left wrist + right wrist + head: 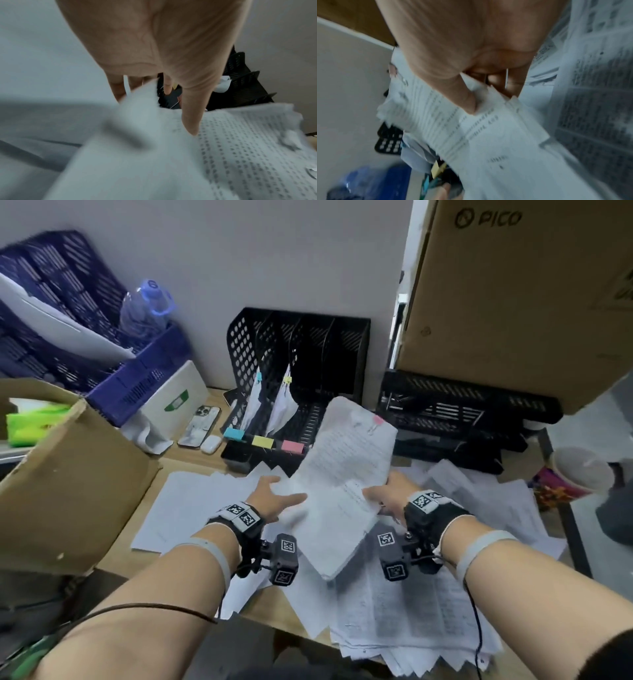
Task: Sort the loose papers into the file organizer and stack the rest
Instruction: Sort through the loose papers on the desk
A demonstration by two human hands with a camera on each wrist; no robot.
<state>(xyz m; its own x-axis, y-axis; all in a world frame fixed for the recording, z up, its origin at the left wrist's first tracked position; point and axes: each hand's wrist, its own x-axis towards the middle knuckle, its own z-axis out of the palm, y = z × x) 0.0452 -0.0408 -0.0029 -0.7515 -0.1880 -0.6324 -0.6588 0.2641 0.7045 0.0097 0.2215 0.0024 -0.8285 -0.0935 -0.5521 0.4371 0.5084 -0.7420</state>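
Observation:
I hold a bundle of printed papers [342, 467] off the desk, its far end tilted toward the black file organizer [298, 354]. A pink clip [376, 420] sits at the bundle's far right corner. My left hand [274, 494] pinches the bundle's left edge, with the thumb [188, 115] on top and the fingers underneath. My right hand [383, 494] pinches the right edge in the same way, thumb [467, 102] on the sheet. The organizer's front carries blue [234, 434], yellow [262, 442] and pink [293, 446] labels. Its two left slots hold clipped papers. Loose papers [411, 611] cover the desk below.
An open cardboard box [68, 481] stands at the left, with blue baskets [68, 320] and a water bottle [144, 309] behind it. A phone [200, 426] and an earbud case [209, 445] lie beside the organizer. At the right are a black tray [462, 412], a large carton [513, 302] and a paper cup [579, 474].

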